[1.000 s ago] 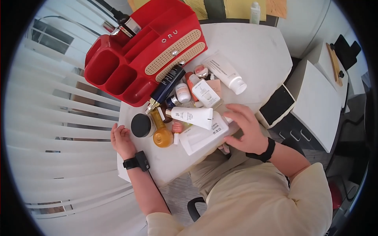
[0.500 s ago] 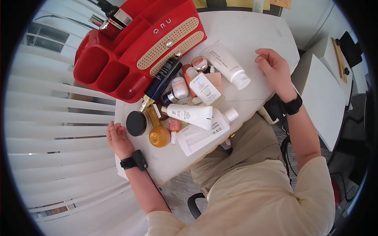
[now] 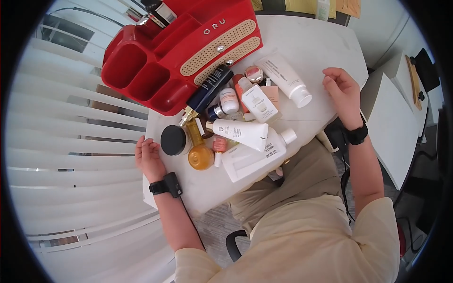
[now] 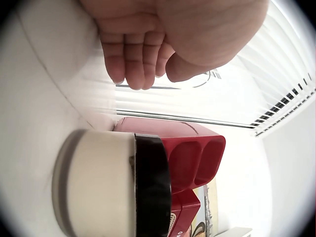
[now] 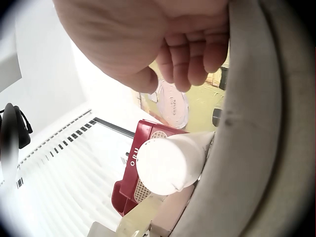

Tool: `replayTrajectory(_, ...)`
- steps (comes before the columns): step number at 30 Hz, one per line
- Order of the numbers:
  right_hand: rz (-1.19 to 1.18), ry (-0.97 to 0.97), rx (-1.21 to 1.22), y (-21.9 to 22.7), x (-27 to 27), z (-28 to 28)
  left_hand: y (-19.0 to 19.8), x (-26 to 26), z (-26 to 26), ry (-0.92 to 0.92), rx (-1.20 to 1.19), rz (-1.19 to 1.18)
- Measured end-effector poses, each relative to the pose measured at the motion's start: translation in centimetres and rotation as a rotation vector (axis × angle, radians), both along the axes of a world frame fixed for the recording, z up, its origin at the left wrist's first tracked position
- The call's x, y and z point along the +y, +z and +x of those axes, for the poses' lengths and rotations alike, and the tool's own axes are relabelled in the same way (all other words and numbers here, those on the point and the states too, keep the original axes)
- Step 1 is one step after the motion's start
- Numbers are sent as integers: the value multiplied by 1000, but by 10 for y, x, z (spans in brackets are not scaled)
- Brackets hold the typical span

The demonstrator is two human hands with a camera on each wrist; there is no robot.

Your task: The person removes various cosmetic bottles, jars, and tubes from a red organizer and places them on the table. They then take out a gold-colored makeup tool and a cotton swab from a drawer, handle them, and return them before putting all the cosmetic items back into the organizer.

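Observation:
My left hand [image 3: 150, 158] rests at the table's left edge, fingers loosely bent and holding nothing. Nearest to it stands a jar with a black lid [image 3: 173, 140]; in the left wrist view its pale side [image 4: 101, 182] shows below the fingers. On the right side of the table lies my right hand [image 3: 343, 94], relaxed with nothing in it. A white squeeze tube [image 3: 285, 80] is the closest thing to that hand. Between the hands lie a large white bottle [image 3: 255, 158], a smaller white tube [image 3: 239, 133], an amber bottle [image 3: 201, 157] and a dark blue pump bottle [image 3: 210, 89].
A red organizer [image 3: 163, 96] with compartments and woven-front drawers stands at the back left, a dark bottle [image 3: 163, 13] in it. Several small cosmetics, among them a round compact [image 3: 254, 74], are heaped in the middle. White blinds [image 3: 85, 155] hang beside the table's left edge.
My right hand has gone from the large white bottle's cap out to the table's right side, holding nothing. The left hand has stayed by the jar. The head view has shifted slightly.

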State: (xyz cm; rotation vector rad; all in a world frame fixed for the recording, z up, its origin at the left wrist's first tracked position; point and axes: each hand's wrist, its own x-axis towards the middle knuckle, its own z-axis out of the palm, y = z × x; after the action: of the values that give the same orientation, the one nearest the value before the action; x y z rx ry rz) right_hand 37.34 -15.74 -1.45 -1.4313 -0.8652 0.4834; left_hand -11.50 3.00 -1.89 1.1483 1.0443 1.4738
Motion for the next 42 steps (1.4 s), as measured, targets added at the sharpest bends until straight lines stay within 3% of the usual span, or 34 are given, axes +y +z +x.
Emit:
replayTrajectory(2, -26, -4, 23, 6, -10, -8, 1, -2, 0, 5, -8, 1)
replayTrajectory(7, -6, 589, -550, 51, -45, -86, 2, -2, 2, -3, -28, -4)
replayTrajectory(12, -22, 670, -779, 55, -36, -117, 1, 0, 2, 1, -12, 3)
replayTrajectory(16, -97, 656, -824, 61, -26, -125, 0, 1, 1, 5, -22, 12)
replayTrajectory(18, -62, 442, -827, 61, -26, -130, 0, 1, 2, -2, -14, 8)
replayTrajectory(19, -63, 445, -832, 64, -26, -130, 0, 0, 2, 1, -20, 8)
replayTrajectory(27, -79, 231, -627, 57, -32, -116, 2, -4, 4, -1, -15, -1)
replayTrajectory(33, -132, -33, -354, 38, -17, -49, -1, -1, 3, 28, -39, -10)
replayTrajectory(38, -123, 80, -56, 52, 18, 17, -2, -2, 3, 34, -67, 24)
replayTrajectory(42, -146, 246, 164, 65, 54, 48, 3, -4, 12, 145, -64, -28)
